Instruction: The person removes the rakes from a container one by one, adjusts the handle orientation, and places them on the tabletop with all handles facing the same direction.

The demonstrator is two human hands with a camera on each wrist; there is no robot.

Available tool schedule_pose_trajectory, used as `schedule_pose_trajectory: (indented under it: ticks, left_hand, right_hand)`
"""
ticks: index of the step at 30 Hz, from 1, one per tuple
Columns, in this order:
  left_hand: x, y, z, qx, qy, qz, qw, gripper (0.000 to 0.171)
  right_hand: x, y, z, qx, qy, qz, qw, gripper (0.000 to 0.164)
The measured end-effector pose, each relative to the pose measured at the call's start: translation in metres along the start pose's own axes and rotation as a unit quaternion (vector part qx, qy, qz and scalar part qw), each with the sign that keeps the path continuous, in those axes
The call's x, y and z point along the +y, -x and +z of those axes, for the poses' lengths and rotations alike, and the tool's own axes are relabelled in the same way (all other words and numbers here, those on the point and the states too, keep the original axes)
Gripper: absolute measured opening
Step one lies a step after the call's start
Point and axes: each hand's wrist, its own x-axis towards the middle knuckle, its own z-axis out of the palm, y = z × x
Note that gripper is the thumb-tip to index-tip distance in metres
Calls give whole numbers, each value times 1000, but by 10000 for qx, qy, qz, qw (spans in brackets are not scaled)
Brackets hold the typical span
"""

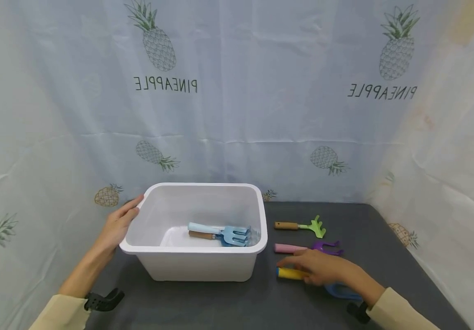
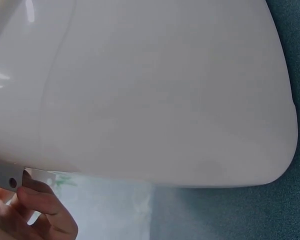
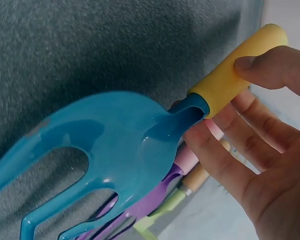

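My left hand (image 1: 117, 224) holds the left rim of a white plastic tub (image 1: 195, 265); in the left wrist view its fingers curl at the rim. Inside the tub lie a light-blue hand fork (image 1: 205, 228) and a darker blue tool with a wooden handle (image 1: 201, 235), partly beneath it. Over on the right, my right hand (image 1: 323, 266) grips a blue garden hand fork (image 3: 125, 130) by its yellow handle (image 3: 245, 70). The thumb presses one side of that handle, with fingers on the other. In the head view the hand and wrist hide much of this fork.
Beyond the right hand lie a purple hand fork with a pink handle (image 1: 288, 248) and a green rake with a wooden handle (image 1: 288, 225). All stand on a dark table (image 1: 385, 266). Pineapple-print cloth (image 1: 237, 91) hangs behind and at both sides.
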Motion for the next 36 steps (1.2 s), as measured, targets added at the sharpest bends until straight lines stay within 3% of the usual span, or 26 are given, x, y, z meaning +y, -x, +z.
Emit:
schedule_pose_trajectory:
  ticks: [8, 23, 36]
  left_hand:
    - [1, 1, 1, 17, 47, -37, 10000, 57]
    - [3, 3, 3, 4, 60, 13, 10000, 57]
    - [0, 1, 3, 22, 93, -39, 9999, 57]
  right_hand:
    - [0, -2, 5, -13, 244, -171, 9996, 66]
    - [4, -3, 10, -236, -71, 215, 9995, 63]
    - [3, -5, 9, -246, 43, 281, 9993, 59]
